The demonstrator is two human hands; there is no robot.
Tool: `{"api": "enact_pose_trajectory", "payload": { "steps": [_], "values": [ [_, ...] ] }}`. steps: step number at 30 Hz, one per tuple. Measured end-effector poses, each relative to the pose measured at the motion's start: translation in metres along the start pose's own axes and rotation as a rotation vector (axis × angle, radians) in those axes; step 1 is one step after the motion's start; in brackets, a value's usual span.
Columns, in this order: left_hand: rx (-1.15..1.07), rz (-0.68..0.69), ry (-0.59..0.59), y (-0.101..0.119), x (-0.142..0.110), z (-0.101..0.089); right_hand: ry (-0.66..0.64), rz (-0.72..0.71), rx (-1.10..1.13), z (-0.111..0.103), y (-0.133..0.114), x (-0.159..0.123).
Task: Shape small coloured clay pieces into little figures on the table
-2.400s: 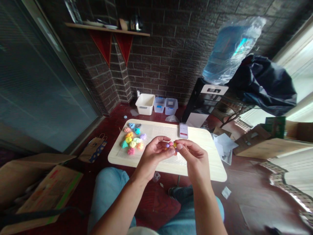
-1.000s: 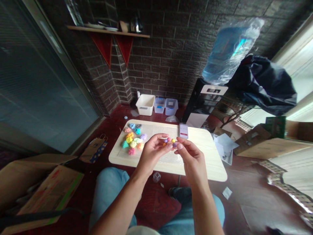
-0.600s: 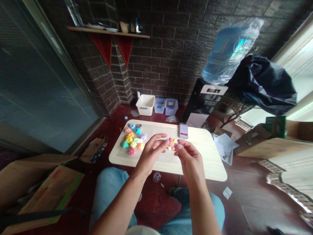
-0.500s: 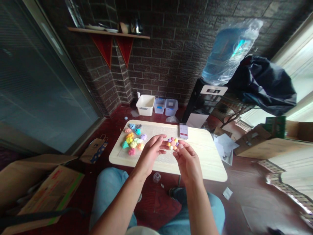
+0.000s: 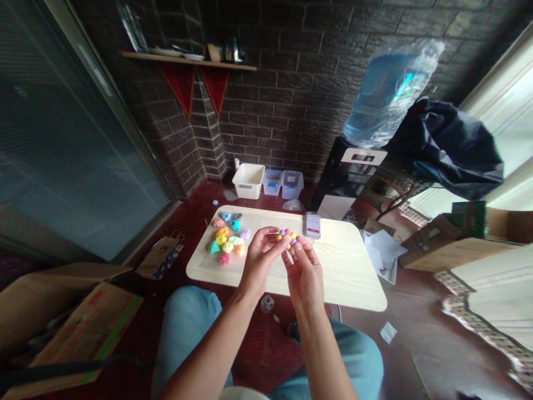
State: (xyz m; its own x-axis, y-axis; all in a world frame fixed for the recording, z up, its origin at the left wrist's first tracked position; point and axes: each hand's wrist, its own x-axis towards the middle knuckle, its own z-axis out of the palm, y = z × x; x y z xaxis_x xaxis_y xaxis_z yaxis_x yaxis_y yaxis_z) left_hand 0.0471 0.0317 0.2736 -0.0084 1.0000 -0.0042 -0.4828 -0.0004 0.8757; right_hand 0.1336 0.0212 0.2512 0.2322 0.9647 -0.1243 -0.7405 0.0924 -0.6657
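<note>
Two hands holding one multicolored clay piece (image 5: 287, 235), one phone (image 5: 313, 225), three bins

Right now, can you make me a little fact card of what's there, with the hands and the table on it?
left hand: left hand pinching a cluster of little coloured balls
right hand: right hand at the cluster's edge, grip unclear
table: table with colourful lumps and a phone
floor behind: white tub, two see-through tubs
</note>
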Motion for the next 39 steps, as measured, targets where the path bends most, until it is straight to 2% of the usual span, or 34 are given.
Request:
{"api": "enact_pose_trajectory", "payload": {
  "steps": [4, 9, 19, 24, 30, 39],
  "values": [
    [0.003, 0.040, 0.037, 0.001, 0.001, -0.001, -0.030, -0.005, -0.023, 0.002, 0.001, -0.002],
    [0.047, 0.074, 0.018, 0.006, 0.001, -0.008, -0.058, 0.002, -0.053, 0.001, -0.003, -0.004],
    [0.208, 0.055, -0.054, 0.011, 0.004, -0.021, -0.150, -0.138, -0.251, 0.003, -0.002, -0.001],
    [0.213, 0.023, -0.100, 0.012, 0.005, -0.026, -0.187, -0.154, -0.302, 0.001, -0.002, 0.000],
    [0.276, -0.021, -0.177, 0.020, 0.006, -0.031, -0.266, -0.102, -0.358, -0.001, -0.008, 0.003],
    [0.242, -0.080, -0.179, 0.020, 0.006, -0.032, -0.304, -0.149, -0.427, -0.005, -0.008, 0.005]
  ]
}}
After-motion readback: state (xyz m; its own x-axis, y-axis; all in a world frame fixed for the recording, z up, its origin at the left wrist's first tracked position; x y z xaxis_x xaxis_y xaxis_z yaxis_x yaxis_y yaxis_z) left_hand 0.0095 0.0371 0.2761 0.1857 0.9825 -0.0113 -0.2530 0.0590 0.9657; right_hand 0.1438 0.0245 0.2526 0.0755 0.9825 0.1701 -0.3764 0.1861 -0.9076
